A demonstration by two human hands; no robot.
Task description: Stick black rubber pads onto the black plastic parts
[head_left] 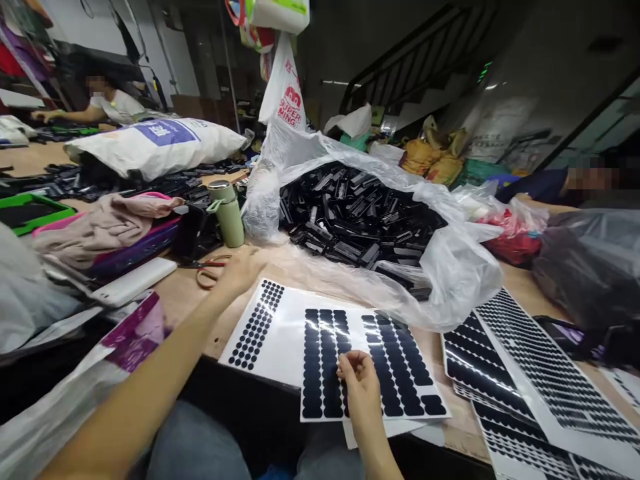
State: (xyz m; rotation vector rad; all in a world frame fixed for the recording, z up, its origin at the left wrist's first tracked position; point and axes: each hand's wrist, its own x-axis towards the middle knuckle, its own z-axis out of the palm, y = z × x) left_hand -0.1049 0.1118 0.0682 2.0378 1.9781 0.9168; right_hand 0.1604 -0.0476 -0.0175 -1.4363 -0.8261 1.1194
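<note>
My right hand (361,383) rests on a white sheet of black oval stickers (400,367) at the table's near edge, fingertips pinched together on the sheet. My left hand (239,270) reaches forward over the table, blurred, near a pair of scissors (210,270) and a green bottle (227,213); its fingers are smeared. Beside the oval sheet lies a sheet of round black dots (257,327). Beyond them a clear plastic bag (450,267) holds a heap of black plastic parts (355,220).
More sticker sheets (530,380) lie stacked at the right. A white sack (155,143), pink cloth (105,227), a white slab (133,280) and black parts crowd the left. A black bag (590,267) sits at the right. Other people sit at the far left and right.
</note>
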